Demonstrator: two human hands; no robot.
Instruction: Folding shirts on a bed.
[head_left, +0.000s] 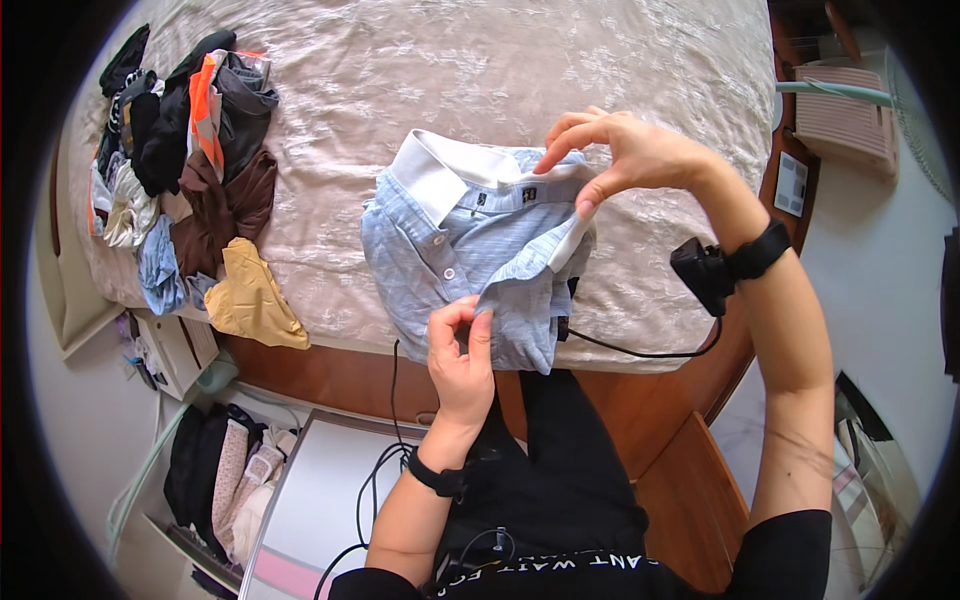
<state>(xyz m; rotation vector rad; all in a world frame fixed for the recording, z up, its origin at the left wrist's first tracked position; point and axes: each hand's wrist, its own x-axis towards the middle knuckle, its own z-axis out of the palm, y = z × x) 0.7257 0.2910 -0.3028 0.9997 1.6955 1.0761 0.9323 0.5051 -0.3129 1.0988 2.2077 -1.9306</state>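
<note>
A light blue shirt (420, 262) with a white collar (428, 178) lies bunched near the front edge of the bed, its buttons facing up. The collar stands up at the far side, opened toward me. My left hand (460, 365) pinches the loose front edge of the shirt between thumb and fingers. Arched over the right end of the collar, my right hand (625, 150) has its thumb and fingertips around the fabric there. Part of the shirt's right side is folded over, hiding what is beneath.
Crumpled clothes (225, 190) are heaped at the bed's left, a yellow garment (255, 295) hanging over the edge. The pale bedspread (540, 70) extends behind the shirt. A black cable (640, 352) crosses the front edge. A white-topped surface (320, 490) and a clothes-filled bin (225, 480) stand lower left.
</note>
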